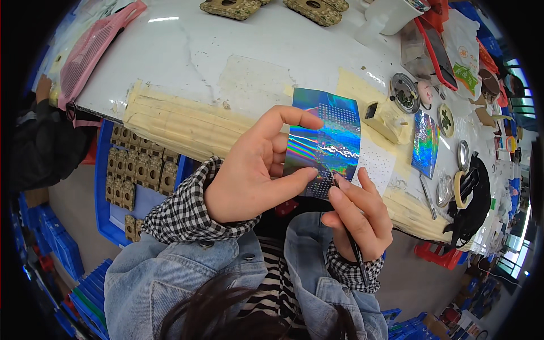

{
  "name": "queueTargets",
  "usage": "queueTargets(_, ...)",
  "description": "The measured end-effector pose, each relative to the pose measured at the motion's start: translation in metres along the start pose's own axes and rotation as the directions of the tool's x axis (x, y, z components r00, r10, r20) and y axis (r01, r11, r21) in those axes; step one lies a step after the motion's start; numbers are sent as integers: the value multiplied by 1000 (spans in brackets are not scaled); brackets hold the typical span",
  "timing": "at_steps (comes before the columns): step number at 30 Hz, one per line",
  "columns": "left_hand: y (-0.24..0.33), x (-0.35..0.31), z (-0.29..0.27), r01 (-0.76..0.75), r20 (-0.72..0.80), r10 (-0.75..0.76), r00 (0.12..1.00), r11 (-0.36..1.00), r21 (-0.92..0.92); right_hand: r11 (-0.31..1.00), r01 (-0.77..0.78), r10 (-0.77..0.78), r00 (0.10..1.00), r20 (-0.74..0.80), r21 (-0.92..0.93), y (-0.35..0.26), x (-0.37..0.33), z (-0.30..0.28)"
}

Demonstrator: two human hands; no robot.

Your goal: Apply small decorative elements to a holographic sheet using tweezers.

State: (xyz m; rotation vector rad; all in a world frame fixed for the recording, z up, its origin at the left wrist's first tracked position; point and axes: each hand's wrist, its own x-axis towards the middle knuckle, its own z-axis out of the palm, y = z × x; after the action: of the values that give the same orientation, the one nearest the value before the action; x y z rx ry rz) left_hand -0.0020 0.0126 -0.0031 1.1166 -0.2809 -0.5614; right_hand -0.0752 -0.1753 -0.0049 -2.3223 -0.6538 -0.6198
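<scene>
My left hand grips a shiny holographic sheet by its left side, thumb in front and index finger bent over its upper part. Rows of tiny dots cover much of the sheet, which bows slightly and is lifted near the table's front edge. Closed around a slim black tool like tweezers, my right hand keeps its tip at the lower part of the sheet, close to my left thumb. Whether the tip holds a dot is too small to see. A white dotted sheet lies just behind, to the right.
Yellow tape covers the table's front edge. At right are a small yellowish block, a round tin, another holographic sheet, metal tweezers and a black cloth. A blue tray of camouflage-patterned pieces sits lower left.
</scene>
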Motion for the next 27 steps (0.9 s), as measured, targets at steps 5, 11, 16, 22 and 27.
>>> queueTargets(5,3,-1,0,60,-13,-60,998,998,36,1000,-27,27,1000,9,6,0,0,0)
queueTargets(11,3,0,1,68,-40,-69,997,997,-20,1000,-19,19,1000,13,0,0,0,2)
queueTargets(16,3,0,1,71,-45,-73,996,997,-31,1000,-27,27,1000,9,-5,-1,1,3)
queueTargets(22,2,0,3,78,-69,-79,994,997,-20,999,-51,51,999,4,5,-1,2,3)
queueTargets(27,0,-1,2,73,-72,-73,995,997,-6,997,-72,72,997,6,19,-1,2,3)
